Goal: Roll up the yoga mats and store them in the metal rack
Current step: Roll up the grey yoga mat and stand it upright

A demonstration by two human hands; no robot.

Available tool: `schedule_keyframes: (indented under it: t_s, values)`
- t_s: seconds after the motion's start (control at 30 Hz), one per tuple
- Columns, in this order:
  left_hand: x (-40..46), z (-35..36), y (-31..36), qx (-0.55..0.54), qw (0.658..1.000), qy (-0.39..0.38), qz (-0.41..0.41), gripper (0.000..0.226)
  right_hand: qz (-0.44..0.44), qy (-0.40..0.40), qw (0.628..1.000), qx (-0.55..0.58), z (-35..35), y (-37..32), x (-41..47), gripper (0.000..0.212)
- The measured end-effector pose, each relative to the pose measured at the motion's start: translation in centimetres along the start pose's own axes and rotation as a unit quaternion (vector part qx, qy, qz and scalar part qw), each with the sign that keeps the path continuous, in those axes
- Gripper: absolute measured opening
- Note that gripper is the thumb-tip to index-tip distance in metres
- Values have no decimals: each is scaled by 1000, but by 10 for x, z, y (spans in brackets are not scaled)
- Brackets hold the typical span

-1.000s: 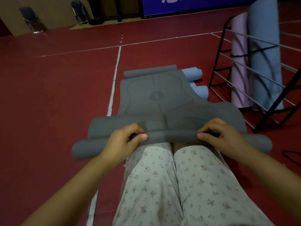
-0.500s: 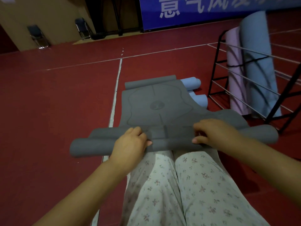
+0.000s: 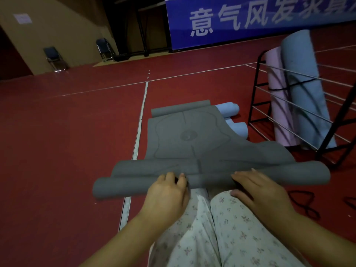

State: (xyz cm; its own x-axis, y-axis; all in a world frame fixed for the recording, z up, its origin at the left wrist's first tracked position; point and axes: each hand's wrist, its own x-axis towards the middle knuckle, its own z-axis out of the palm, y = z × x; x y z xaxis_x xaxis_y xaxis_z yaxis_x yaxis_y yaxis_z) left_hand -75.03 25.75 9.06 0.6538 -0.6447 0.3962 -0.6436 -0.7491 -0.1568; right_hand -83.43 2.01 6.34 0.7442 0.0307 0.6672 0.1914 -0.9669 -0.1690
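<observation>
A grey yoga mat [image 3: 192, 143] lies on the red floor ahead of my knees, its near end wound into a roll [image 3: 212, 180] across my legs and its far end curled up. My left hand [image 3: 167, 193] holds the roll left of centre, fingers curved over its top. My right hand [image 3: 260, 191] holds it right of centre, fingers on top and thumb on the near side. The black metal rack [image 3: 327, 135] stands to the right with a pink rolled mat [image 3: 279, 105] and a blue rolled mat [image 3: 304, 89] upright in it.
Two light blue rolled mats [image 3: 237, 128] lie on the floor between the grey mat and the rack. Black straps [image 3: 302, 201] lie on the floor at my right. A white line [image 3: 138, 132] runs along the mat's left side. Folding chairs [image 3: 54, 58] stand by the far wall.
My view has tilted up. Both hands have shifted from pinching the roll's near edge to lying over its top, and the roll has turned a little further away from me.
</observation>
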Motion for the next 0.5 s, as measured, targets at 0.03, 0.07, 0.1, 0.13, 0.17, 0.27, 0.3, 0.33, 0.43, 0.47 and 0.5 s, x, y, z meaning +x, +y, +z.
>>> schedule_keyframes:
  t_s: [0.03, 0.07, 0.1, 0.13, 0.17, 0.27, 0.3, 0.33, 0.43, 0.47, 0.5]
  values:
    - [-2, 2, -4, -20, 1000, -3, -5, 43, 10, -10, 1000, 4, 0, 1, 3, 54]
    - [-3, 2, -7, -31, 999, -7, -5, 46, 22, -20, 1000, 9, 1, 4, 7, 47]
    - [-3, 2, -10, -39, 999, -17, -4, 46, 36, -37, 999, 14, 0, 5, 11, 42]
    - [-2, 1, -13, -46, 999, -25, -5, 50, 45, -56, 997, 16, 0, 6, 15, 40]
    - [1, 0, -15, -54, 998, -35, -8, 55, 48, -69, 996, 19, 1, 8, 18, 40]
    - [10, -1, -18, -75, 996, -37, -20, 54, 30, -87, 995, 27, 1, 12, 24, 40]
    - [13, -1, -19, -88, 995, -32, -16, 50, 25, -91, 995, 32, 1, 15, 26, 41]
    - [15, 0, -20, -103, 994, -29, -15, 47, 23, -100, 994, 39, 1, 18, 29, 41]
    - [21, 4, -26, -108, 994, -23, 6, 48, 25, -130, 988, 73, 3, 26, 40, 46]
    - [22, 6, -28, -105, 994, -21, 13, 47, 29, -138, 986, 89, 4, 29, 44, 47]
    - [23, 6, -31, -107, 994, -22, 19, 44, 33, -147, 983, 106, 5, 31, 47, 47]
